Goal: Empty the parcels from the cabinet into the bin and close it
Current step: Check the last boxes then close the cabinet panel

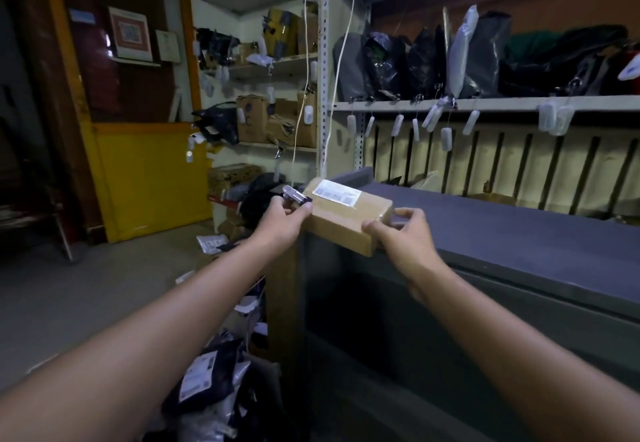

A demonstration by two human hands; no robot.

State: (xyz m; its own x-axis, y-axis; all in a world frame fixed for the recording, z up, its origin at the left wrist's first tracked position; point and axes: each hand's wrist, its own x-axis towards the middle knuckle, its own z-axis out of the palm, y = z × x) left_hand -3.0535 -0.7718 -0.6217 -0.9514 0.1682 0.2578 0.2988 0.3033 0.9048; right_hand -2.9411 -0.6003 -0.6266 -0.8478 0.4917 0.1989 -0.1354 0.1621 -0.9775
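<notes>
Arms outstretched; left hand (282,219), right hand (406,233), fingers curled.

white label (337,193) on cardboard box (346,223), print too blurred to read

One wide-angle camera on the person's head looks forward and down along both outstretched arms, close enough that the left hand (282,221) and right hand (403,233) gripping the cardboard parcel (346,220) sit mid-frame, facing the grey cabinet (519,233) and the shelving (485,104) behind it
</notes>
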